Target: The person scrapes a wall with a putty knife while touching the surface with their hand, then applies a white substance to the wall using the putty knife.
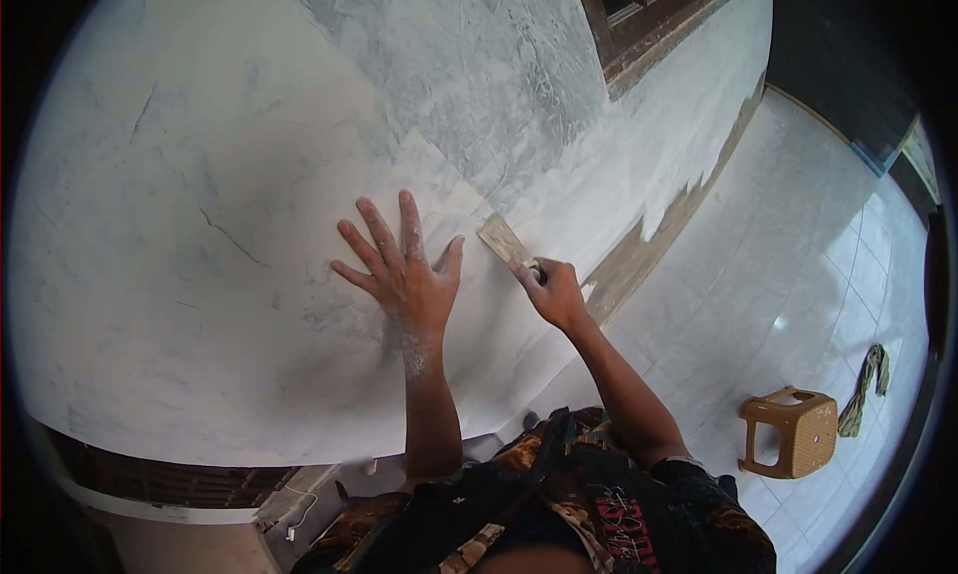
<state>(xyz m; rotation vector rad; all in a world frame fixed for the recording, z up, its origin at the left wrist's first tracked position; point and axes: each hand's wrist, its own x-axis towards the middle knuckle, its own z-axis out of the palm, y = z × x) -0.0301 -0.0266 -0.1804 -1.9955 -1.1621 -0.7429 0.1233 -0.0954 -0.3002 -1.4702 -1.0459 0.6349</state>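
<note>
My left hand [407, 280] lies against the wall [249, 175] with its fingers spread, white powder on its fingers and wrist. To the right of it, my right hand [555, 292] grips a putty knife [504, 238] by the handle, fingers wrapped round it. The flat blade is at the wall surface, beside the lower corner of a grey, rougher patch [469, 65]. White coating covers most of the wall around both hands. Whether putty sits on the hidden side of the blade cannot be seen.
A brown window frame [649, 25] is set in the wall at upper right. Bare grey-brown plaster [639, 255] runs along the wall's foot. On the tiled floor [738, 304] stand a tan plastic stool [813, 436] and, beside it, a crumpled greenish cloth [866, 389].
</note>
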